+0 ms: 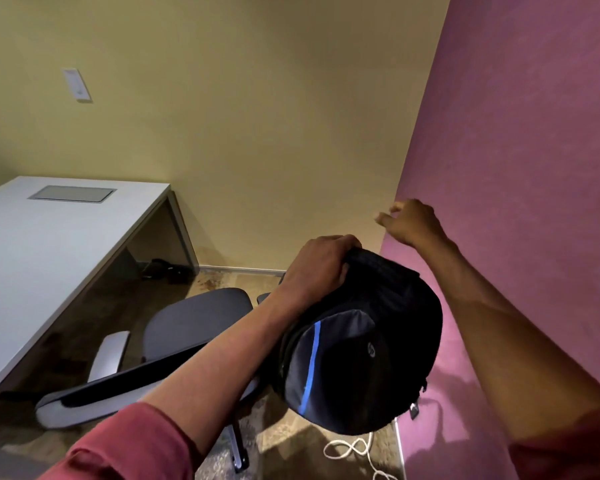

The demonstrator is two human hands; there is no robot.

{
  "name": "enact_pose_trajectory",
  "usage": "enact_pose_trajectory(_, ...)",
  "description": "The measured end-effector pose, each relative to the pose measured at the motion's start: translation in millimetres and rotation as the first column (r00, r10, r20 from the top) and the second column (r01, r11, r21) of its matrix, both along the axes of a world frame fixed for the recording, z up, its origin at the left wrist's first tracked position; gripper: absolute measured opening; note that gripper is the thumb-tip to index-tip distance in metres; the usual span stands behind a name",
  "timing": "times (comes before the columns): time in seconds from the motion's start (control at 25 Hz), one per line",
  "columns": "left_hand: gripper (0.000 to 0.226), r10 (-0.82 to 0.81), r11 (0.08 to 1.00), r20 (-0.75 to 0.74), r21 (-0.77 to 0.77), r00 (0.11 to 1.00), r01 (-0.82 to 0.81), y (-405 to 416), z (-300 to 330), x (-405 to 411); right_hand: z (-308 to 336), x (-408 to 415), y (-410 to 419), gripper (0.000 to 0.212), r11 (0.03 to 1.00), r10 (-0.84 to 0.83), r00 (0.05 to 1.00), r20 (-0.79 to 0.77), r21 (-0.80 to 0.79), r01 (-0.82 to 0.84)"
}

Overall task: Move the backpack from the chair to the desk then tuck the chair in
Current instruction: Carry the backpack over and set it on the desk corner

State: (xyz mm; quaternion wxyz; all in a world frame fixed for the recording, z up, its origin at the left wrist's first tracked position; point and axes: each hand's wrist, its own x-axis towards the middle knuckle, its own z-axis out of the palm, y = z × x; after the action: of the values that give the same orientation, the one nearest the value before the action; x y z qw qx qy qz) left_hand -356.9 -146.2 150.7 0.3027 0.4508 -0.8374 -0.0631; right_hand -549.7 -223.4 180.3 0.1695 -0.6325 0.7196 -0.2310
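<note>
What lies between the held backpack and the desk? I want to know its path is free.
In the head view, the chair stands between the backpack, gripped by the left hand, and the desk. The desk's near surface looks bare.

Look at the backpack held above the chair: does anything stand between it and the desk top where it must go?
Nothing visible does. The left hand holds the backpack up, clear of the chair. The desk lies to the left; the part of its top in view is bare, with only a flush panel.

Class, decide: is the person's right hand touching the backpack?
Apart. The head view shows the right hand raised above the backpack, wall visible between them.
</note>
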Motion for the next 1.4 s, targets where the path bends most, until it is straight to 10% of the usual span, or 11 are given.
enact_pose_trajectory(0.48, 0.041, 0.09, 0.993, -0.125, -0.059, 0.988, -0.098, -54, 43, 8, -3, -30, 21, 0.076, 0.939, 0.308, 0.856, 0.415, 0.01, -0.343)
enact_pose_trajectory(1.16, 0.042, 0.182, 0.982, -0.343, 0.008, 0.922, -0.19, -193, 10, 117, -36, 57, -119, 0.024, 0.865, 0.255, 0.967, 0.032, -0.455, -0.213)
enact_pose_trajectory(1.4, 0.103, 0.368, 0.908, -0.349, 0.334, 0.862, -0.253, -242, -33, 147, -34, 70, -193, 0.02, 0.865, 0.334, 0.94, 0.065, -0.419, -0.278)
